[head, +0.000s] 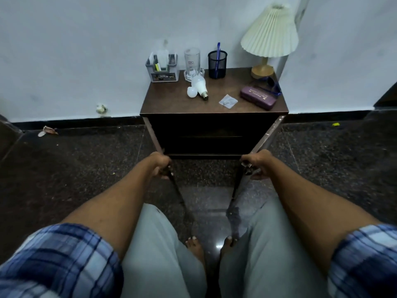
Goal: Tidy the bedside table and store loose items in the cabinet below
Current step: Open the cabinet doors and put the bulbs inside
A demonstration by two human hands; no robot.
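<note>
Plaid sleeves [58, 261]; left hand [160, 166] grips the left cabinet door [154, 136], right hand [256, 165] the right door [271, 134]; interior [210, 130] indistinctly dark.

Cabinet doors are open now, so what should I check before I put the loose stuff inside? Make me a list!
1. Both doors wide open: ok. The left hand grips the left door, the right hand grips the right door.
2. Room inside the cabinet: cannot tell, it is too dark.
3. A hand free for picking up: not ok, both hold doors.
4. Two light bulbs lying away from the tabletop edge: ok.
5. Purple case and small packet fully on the tabletop: ok.
</note>
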